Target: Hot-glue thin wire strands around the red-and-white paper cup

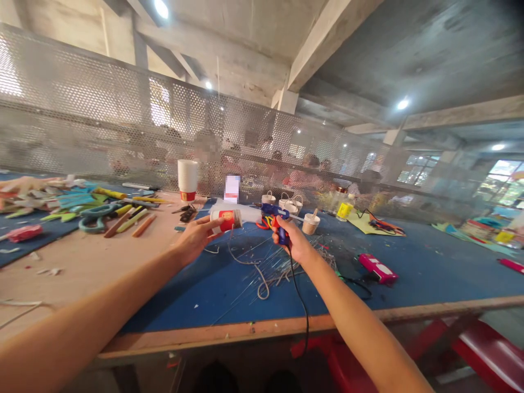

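My left hand (197, 236) is closed around a red-and-white paper cup (227, 219), held on its side above the table. A thin grey cord (262, 284) hangs from the cup and curls onto the blue surface. In my right hand (292, 240) is a blue glue gun (282, 212), its nozzle end near the cup's open end; exactly where the tip points I cannot make out. The gun's black cable (301, 295) drops over the table's front edge. Beneath my hands lies a loose pile of thin clear and grey strands (282, 265).
A stack of paper cups (187, 177) stands behind my left hand, beside a phone (232, 188). Small white cups with handles (290, 206), a yellow-labelled bottle (344, 209) and a magenta device (377, 268) are to the right. Scissors (92, 218) and markers lie left. A perforated screen (254, 139) rises behind.
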Available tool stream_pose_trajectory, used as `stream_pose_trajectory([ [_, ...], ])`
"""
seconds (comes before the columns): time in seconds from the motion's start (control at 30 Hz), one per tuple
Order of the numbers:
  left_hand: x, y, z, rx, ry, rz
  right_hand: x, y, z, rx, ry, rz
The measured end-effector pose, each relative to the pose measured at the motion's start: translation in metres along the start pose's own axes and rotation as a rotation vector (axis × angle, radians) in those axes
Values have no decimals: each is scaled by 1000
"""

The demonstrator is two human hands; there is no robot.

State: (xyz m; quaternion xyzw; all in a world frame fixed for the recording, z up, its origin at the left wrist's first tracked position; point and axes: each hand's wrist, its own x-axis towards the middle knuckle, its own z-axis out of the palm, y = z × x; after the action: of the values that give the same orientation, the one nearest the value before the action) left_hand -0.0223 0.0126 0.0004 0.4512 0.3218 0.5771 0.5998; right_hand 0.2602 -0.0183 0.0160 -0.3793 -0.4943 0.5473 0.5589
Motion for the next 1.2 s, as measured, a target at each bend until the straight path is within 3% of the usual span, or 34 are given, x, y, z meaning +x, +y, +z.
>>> stream_pose_trajectory([
  [0.1,0,1,0,-3,-8,2,9,3,-17,-173,128,-30],
  [0.2,1,0,-2,4,-21,6,15,6,-34,-500,222,4],
  [0.53,0,1,0,-11,-41,14,18,10,-61,-882,326,69],
  [0.87,-1,0,2,-15,-57,10,21,12,-60,-1324,355,139],
  [1.1,-2,0,5,-15,-48,10,11,12,-51,-1508,401,144],
  [1.2,-2,0,6,-21,-59,8,6,7,-39,-1548,460,-5],
])
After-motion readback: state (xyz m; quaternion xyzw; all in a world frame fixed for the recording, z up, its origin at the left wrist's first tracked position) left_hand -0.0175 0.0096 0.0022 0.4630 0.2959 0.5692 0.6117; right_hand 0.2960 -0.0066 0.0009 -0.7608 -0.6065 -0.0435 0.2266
